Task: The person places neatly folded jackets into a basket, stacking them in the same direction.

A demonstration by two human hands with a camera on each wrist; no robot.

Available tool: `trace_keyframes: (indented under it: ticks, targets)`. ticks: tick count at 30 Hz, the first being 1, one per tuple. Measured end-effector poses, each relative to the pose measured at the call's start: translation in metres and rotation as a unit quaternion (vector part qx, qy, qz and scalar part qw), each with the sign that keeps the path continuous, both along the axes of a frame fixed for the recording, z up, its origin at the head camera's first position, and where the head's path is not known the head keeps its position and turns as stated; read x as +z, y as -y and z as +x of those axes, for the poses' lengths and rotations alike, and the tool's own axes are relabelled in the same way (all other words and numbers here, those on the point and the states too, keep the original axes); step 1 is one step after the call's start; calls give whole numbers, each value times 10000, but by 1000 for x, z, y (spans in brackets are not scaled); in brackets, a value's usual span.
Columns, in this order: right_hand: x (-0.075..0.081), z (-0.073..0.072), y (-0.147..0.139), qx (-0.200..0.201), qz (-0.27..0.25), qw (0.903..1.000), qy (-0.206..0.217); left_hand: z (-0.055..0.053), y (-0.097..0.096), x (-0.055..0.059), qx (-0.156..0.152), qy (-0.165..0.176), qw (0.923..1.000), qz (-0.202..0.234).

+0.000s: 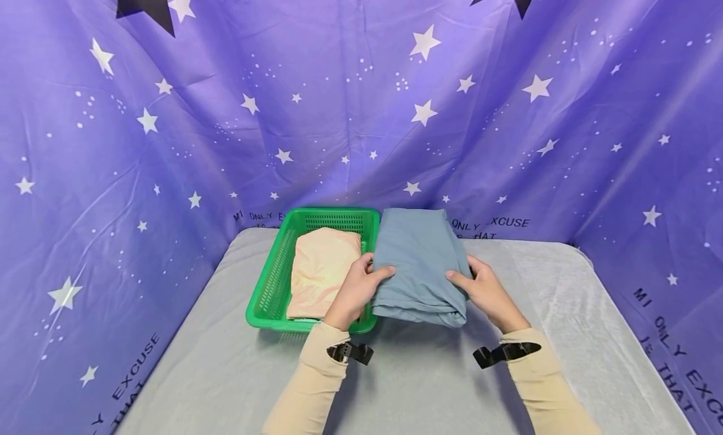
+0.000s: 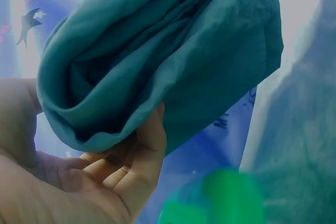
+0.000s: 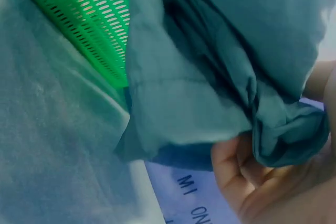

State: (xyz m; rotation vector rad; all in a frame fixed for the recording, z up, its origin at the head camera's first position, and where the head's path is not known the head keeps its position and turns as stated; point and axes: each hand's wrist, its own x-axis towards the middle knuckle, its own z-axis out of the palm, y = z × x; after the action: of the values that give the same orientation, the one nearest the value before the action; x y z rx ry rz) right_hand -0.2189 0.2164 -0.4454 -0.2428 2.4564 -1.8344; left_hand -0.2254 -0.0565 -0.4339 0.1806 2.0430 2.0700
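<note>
A folded blue-grey cloth (image 1: 420, 259), possibly a garment, is held up between both hands, just right of the green basket. My left hand (image 1: 359, 289) grips its left edge, thumb on top and fingers underneath. On the opposite edge, my right hand (image 1: 490, 292) pinches the cloth the same way. The left wrist view shows the layered folds of the cloth (image 2: 157, 61) above the curled fingers (image 2: 149, 145). Loose layers hang at its near end in the right wrist view. Inside the green plastic basket (image 1: 265, 297) lies a folded peach cloth (image 1: 324, 272).
A grey cloth-covered table (image 1: 565, 334) spreads under the basket and arms. Purple star-patterned curtains (image 1: 339, 96) enclose the back and both sides. A bit of pale green fabric shows beneath the peach cloth. Each wrist wears a black strap.
</note>
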Motion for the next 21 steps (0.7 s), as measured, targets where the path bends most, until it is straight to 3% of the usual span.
trace_keyframes:
  ticks: [4,14,21]
  targets:
    - [1,-6,8,49,242,9996,-115,-1,10,1,58,-17,10000,-52]
    - [8,-19,29,429,251,9979,-418,-2,35,9,278,-138,9987,-392]
    - [15,-26,42,877,125,9958,-216,-4,53,14,510,-283,9964,-614]
